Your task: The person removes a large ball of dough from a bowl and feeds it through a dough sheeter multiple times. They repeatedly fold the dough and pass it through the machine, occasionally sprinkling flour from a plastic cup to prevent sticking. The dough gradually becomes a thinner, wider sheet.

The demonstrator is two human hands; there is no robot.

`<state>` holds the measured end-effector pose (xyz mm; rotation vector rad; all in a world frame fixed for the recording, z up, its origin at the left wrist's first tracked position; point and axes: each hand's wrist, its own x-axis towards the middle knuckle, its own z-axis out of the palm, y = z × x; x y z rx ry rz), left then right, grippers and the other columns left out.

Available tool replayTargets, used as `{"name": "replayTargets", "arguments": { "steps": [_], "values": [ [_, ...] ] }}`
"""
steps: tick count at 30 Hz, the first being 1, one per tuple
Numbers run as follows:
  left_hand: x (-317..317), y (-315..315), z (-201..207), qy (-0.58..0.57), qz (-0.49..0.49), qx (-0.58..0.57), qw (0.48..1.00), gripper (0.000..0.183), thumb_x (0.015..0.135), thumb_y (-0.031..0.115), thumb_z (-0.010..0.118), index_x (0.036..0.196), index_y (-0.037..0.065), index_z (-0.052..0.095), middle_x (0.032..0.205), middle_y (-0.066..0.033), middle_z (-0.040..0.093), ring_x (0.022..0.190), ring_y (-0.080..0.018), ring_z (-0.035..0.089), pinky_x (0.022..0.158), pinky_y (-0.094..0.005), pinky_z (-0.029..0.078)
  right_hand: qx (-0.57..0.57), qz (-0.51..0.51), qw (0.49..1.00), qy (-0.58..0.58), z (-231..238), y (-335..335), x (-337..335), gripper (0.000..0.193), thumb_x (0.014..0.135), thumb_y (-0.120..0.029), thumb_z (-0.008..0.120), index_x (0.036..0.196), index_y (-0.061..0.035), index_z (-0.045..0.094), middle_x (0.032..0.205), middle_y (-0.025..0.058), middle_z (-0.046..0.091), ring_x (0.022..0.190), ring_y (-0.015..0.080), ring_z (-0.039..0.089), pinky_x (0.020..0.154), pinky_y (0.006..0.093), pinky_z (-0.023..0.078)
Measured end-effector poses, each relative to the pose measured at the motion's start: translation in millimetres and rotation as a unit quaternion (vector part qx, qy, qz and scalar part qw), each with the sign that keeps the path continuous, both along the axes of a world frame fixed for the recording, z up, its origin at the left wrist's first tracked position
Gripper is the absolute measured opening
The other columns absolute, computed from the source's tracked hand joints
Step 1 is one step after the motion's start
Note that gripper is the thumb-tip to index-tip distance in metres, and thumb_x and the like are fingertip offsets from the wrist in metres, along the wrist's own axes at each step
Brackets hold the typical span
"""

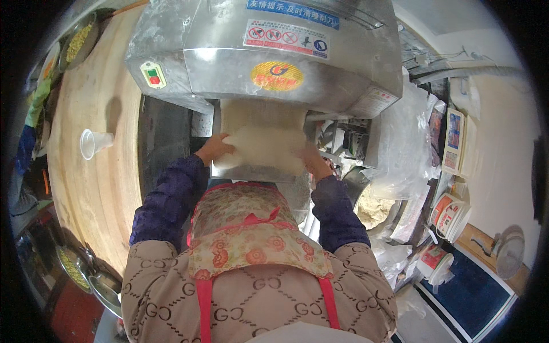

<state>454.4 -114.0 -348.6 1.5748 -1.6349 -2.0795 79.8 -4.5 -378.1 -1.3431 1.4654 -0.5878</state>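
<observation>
A pale, floury dough sheet (264, 147) lies in front of me at the mouth of a large steel dough roller machine (223, 74). Its left edge is in my left hand (215, 150), fingers closed on it. At the opposite edge, my right hand (314, 160) grips the sheet too, its fingertips blurred by motion. Below the dough a metal tray (251, 173) juts toward my apron. The dough's far end meets a flat, flour-dusted surface under the machine's hood.
To the left stands a wooden table (97, 188) with a clear plastic cup (96, 143) lying on it. A switch with green and red buttons (153, 75) is on the machine's front. On the right are a bowl of pale dough or flour (374, 207), plastic sheeting (403, 148) and white tubs (449, 214).
</observation>
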Motion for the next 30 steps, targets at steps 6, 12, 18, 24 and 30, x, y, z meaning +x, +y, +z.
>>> {"name": "replayTargets", "arguments": {
  "steps": [6, 12, 18, 24, 30],
  "values": [
    [29.0, 39.8, -20.0, 0.060, -0.193, -0.129, 0.971, 0.031, 0.079, 0.004, 0.064, 0.108, 0.014, 0.067, 0.106, -0.0060, 0.070, 0.105, -0.0315, 0.063, 0.090, -0.0379, 0.051, -0.039, 0.137, 0.986, 0.091, 22.0, 56.7, 3.3, 0.035, 0.083, -0.003, 0.060, 0.115, -0.0139, 0.068, 0.124, 0.0091, 0.064, 0.116, 0.0303, 0.058, 0.100, 0.0422, 0.045],
    [44.1, 63.0, -31.1, -0.022, -0.265, -0.149, 0.952, 0.040, 0.077, 0.006, 0.066, 0.114, 0.020, 0.064, 0.109, -0.0089, 0.066, 0.107, -0.0367, 0.060, 0.093, -0.0419, 0.050, -0.064, 0.187, 0.971, 0.132, 24.5, 61.1, 13.9, 0.033, 0.085, -0.002, 0.056, 0.113, -0.0132, 0.069, 0.121, 0.0104, 0.066, 0.115, 0.0311, 0.059, 0.103, 0.0410, 0.043],
    [42.2, 19.0, -8.5, 0.340, 0.206, 0.052, 0.916, 0.058, 0.087, 0.017, 0.071, 0.138, 0.003, 0.047, 0.133, -0.0139, 0.054, 0.125, -0.0266, 0.052, 0.106, -0.0388, 0.042, 0.046, 0.095, 0.987, 0.124, 22.9, -11.6, -17.5, 0.039, 0.094, -0.025, 0.053, 0.128, -0.0071, 0.058, 0.128, 0.0182, 0.058, 0.118, 0.0336, 0.056, 0.100, 0.0457, 0.044],
    [32.3, 4.1, 0.2, -0.039, -0.031, -0.348, 0.936, 0.113, 0.069, 0.019, 0.086, 0.154, 0.002, 0.014, 0.155, -0.0217, 0.029, 0.142, -0.0427, 0.029, 0.117, -0.0472, 0.025, -0.170, -0.113, 0.976, 0.072, 25.0, -17.4, 9.0, 0.046, 0.087, -0.019, 0.068, 0.129, -0.0023, 0.058, 0.115, 0.0167, 0.068, 0.104, 0.0265, 0.065, 0.088, 0.0371, 0.050],
    [-14.0, 35.6, -4.4, -0.154, -0.003, -0.325, 0.933, 0.133, 0.055, 0.026, 0.093, 0.156, 0.010, 0.009, 0.155, -0.0281, 0.019, 0.142, -0.0461, 0.024, 0.115, -0.0505, 0.025, -0.027, -0.150, 0.980, 0.127, 30.6, 19.1, 33.8, 0.056, 0.088, -0.026, 0.070, 0.134, -0.0004, 0.051, 0.125, 0.0192, 0.061, 0.117, 0.0286, 0.057, 0.093, 0.0388, 0.047]
  ]
}}
